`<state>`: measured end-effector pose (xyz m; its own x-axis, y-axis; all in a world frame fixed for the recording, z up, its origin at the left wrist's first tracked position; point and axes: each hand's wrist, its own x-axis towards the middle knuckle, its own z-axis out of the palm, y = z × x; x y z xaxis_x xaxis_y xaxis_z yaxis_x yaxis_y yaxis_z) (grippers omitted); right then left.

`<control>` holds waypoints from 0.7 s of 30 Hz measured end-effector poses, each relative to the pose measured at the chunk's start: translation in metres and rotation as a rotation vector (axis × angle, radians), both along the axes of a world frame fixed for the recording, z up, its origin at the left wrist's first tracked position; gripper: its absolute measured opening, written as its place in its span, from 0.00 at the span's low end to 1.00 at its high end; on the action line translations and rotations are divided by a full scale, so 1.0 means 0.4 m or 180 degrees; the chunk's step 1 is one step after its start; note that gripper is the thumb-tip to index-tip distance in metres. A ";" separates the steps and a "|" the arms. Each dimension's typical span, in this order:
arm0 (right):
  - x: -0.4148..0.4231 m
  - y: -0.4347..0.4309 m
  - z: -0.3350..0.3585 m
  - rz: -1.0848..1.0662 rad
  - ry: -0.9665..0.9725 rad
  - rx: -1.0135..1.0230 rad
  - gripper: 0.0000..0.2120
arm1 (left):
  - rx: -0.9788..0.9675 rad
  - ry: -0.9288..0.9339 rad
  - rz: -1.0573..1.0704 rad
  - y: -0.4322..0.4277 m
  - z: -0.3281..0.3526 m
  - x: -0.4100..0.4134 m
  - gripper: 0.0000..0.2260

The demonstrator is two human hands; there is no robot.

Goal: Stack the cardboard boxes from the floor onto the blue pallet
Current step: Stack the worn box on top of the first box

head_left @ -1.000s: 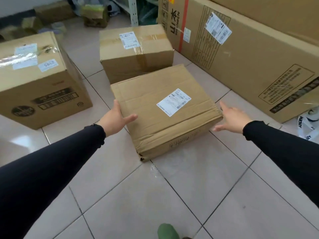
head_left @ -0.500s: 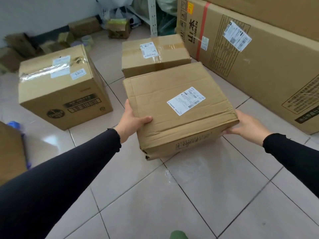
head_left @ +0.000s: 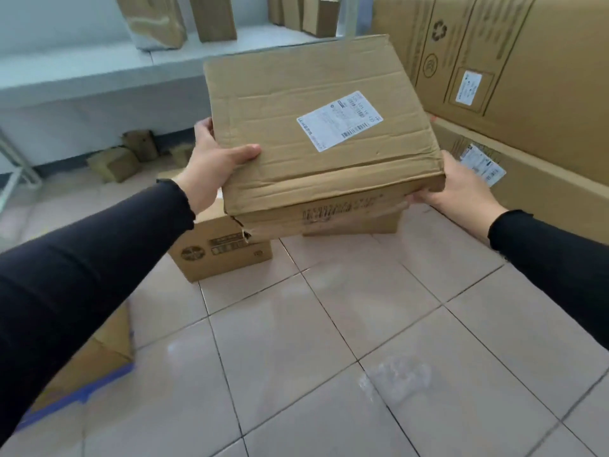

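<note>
A flat, creased cardboard box (head_left: 306, 127) with a white shipping label is up in the air in front of me. My left hand (head_left: 214, 163) grips its left edge, thumb on top. Its right lower corner rests in my right hand (head_left: 458, 186). On the floor beneath it stand two more cardboard boxes: one with printed marks (head_left: 217, 249) at the left, and one (head_left: 352, 225) mostly hidden behind the held box. A strip of the blue pallet (head_left: 82, 394) shows at the lower left with a box (head_left: 95, 351) on it, partly behind my left sleeve.
Large printed cartons (head_left: 514, 80) are stacked along the right wall. A pale ledge (head_left: 82, 80) at the back carries several upright cartons, with small crumpled boxes (head_left: 115, 159) on the floor below it. Tiled floor (head_left: 329, 357) lies open in front of me.
The flat box has risen from the floor to chest height in both hands, and my view has lifted, bringing the ledge and stacked cartons into sight.
</note>
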<state>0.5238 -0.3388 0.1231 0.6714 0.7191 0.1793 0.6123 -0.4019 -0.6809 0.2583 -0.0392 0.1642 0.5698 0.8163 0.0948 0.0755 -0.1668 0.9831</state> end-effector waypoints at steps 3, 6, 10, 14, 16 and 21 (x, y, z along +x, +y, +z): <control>-0.106 0.151 0.073 0.0239 -0.0076 0.0159 0.34 | 0.0139 -0.0061 0.0250 0.108 0.082 -0.145 0.40; -0.237 0.316 0.103 0.0517 -0.0191 0.0213 0.36 | 0.0219 -0.0034 0.0525 0.203 0.138 -0.325 0.38; -0.450 0.518 0.103 0.0941 -0.0267 0.0354 0.35 | 0.0195 0.0206 0.0922 0.302 0.164 -0.610 0.35; -0.678 0.653 0.071 0.1400 -0.0039 0.0395 0.31 | 0.0031 0.0533 0.1276 0.349 0.154 -0.884 0.31; -0.782 0.704 0.043 0.1607 0.0057 0.0390 0.31 | -0.0022 0.0700 0.1469 0.366 0.142 -0.998 0.31; -0.993 0.789 -0.019 0.1986 0.0176 0.0319 0.32 | -0.0269 0.1326 0.1790 0.434 0.083 -1.242 0.36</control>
<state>0.1265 -0.0233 0.1154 0.1414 0.9597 0.2430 0.6736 0.0866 -0.7340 -0.2386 0.1345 0.1976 0.0342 0.9926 -0.1163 0.5008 0.0837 0.8615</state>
